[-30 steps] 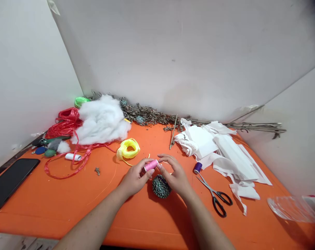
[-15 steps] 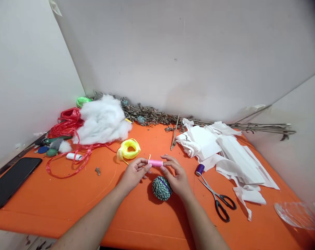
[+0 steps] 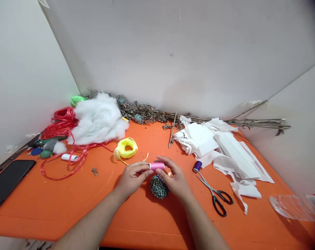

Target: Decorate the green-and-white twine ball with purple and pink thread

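The pink spool point(image 3: 156, 166) lies crosswise between the hands, beyond the ball point(image 3: 159, 188): the left hand point(image 3: 131, 177) pinches one end, the right hand point(image 3: 174, 177) curls thumb and fingers about the other. The grip is all fingertips — if either loosens, the round spool could slip and roll. A rightward swing might nudge the scissors point(image 3: 214, 192) — tips beside the purple spool point(image 3: 197, 166) — and send that rolling.

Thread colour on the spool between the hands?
Pink on the spool; it shows best in the head view.
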Motion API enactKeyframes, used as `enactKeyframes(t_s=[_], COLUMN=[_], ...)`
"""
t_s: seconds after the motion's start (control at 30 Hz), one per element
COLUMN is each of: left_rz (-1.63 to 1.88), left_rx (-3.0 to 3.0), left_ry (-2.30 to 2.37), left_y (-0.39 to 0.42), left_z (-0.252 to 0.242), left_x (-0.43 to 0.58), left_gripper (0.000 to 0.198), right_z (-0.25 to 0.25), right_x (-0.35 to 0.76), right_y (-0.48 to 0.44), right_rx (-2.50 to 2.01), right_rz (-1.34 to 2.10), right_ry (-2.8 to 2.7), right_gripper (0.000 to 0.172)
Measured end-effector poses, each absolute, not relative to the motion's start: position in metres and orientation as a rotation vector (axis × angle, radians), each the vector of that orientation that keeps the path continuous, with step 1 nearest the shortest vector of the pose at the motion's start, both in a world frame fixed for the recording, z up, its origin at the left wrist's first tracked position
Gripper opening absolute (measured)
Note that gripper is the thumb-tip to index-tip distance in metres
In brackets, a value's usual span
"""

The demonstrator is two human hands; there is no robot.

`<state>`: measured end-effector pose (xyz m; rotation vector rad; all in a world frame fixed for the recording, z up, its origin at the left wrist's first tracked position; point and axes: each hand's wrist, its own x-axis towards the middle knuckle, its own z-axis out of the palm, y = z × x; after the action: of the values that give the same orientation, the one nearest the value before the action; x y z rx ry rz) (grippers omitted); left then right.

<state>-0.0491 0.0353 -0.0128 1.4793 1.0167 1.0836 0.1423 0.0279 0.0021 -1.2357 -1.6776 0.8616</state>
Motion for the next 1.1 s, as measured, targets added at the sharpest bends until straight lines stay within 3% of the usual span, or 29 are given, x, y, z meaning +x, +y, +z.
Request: enactKeyframes(t_s=[0.2, 0.37, 0.5, 0.6, 0.73, 0.93, 1.1], left_rz=[0.899, 0.943, 0.969, 1.030, 1.073, 1.028, 1.021], left_rx=[1.524, 1.484, 1.386, 1.348, 1.340, 1.524, 1.731], left_ry=[0.960, 0.977, 1.020, 1.049, 1.032, 0.924, 1.028], left_y=[0.035, 0.037, 0.038, 0.041, 0.042, 0.039, 0.041], left_z=[-0.010, -0.008, -0.012, -0.013, -0.012, -0.015, -0.014], left_x=[-0.048, -0.047, -0.047, -0.047, -0.048, -0.049, -0.051], left_gripper=[0.036, 0.034, 0.035, 0.033, 0.030, 0.026, 0.028], right_z=[-0.005, -0.001, -0.001, -0.004, -0.009, -0.013, -0.011], right_x=[0.141, 0.141, 0.142, 0.142, 0.139, 0.135, 0.140], right_y=[0.028, 0.028, 0.027, 0.027, 0.030, 0.035, 0.037], right_rx=[-1.194, -1.131, -1.130, -1.175, -1.133, -1.132, -1.153], right_rz=[0.819, 0.768, 0.737, 0.818, 1.157, 1.282, 1.047], right_ry=[-1.660, -1.701, -1.649, -1.548, -1.397, -1.348, -1.500], right_gripper=[0.032, 0.019, 0.019, 0.027, 0.057, 0.034, 0.025])
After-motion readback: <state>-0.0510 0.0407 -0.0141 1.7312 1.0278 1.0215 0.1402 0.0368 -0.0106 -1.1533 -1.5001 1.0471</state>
